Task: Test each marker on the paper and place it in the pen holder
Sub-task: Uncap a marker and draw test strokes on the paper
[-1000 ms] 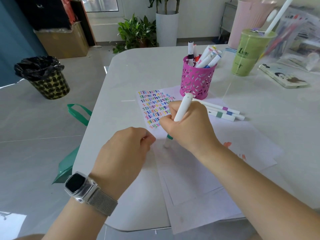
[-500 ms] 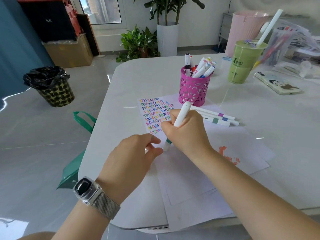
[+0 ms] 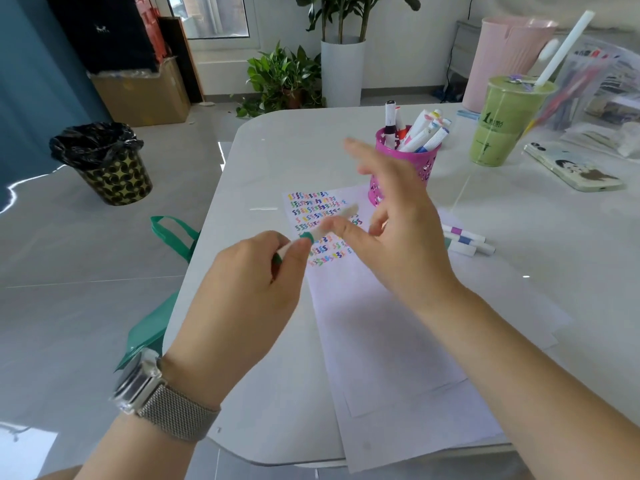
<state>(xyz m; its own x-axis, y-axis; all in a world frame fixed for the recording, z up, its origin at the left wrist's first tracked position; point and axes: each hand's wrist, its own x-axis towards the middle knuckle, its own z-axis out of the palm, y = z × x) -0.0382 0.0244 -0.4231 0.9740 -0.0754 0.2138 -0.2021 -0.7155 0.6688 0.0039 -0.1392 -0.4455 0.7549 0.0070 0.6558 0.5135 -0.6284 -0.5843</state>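
Marker (image 3: 325,226) now lifted off paper (image 3: 381,341), passed to left hand (image 3: 249,289), pinched at green end. Right hand (image 3: 398,230) grip wide, holding nothing. Likely capping next, then pen holder (image 3: 401,168).

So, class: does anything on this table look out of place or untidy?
Nothing spilled or damaged. Three markers lie loose beside the paper, outside the holder. The left hand holds a green marker.

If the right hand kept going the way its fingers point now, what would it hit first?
Most likely the pink perforated pen holder, full of white markers, which stands just beyond the right hand and its spread fingertips. Depth is unclear and the hand is motion-blurred, so it may pass its left rim.
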